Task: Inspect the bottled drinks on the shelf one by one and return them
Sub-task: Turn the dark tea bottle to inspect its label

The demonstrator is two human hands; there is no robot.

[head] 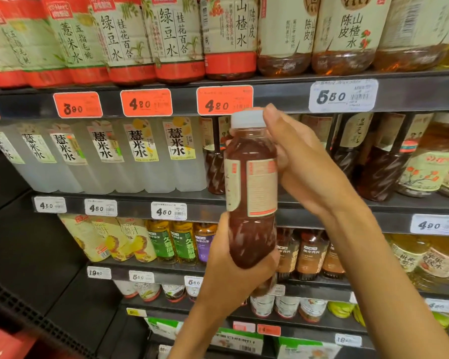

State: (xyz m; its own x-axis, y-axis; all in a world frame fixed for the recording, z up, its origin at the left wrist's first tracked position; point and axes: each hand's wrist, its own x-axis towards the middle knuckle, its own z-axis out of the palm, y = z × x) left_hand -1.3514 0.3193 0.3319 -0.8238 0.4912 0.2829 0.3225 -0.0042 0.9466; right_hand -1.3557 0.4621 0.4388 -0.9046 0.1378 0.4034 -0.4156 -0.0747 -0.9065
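Gripping a dark bottle (pixel 250 193) upright, left hand (pixel 233 275) wraps its base, right hand (pixel 303 164) clasps its neck; loosening either could drop it.

Bottle (pixel 250 193): dark red drink, white cap (pixel 248 119), beige label; upright, held in front of the shelf (pixel 283 98). Left hand (pixel 233 270): grips the base from below. Right hand (pixel 303 161): holds the neck, fingertip on the cap. Behind: rows of bottled drinks, orange price tags (pixel 145 102), white price tags (pixel 168 211).
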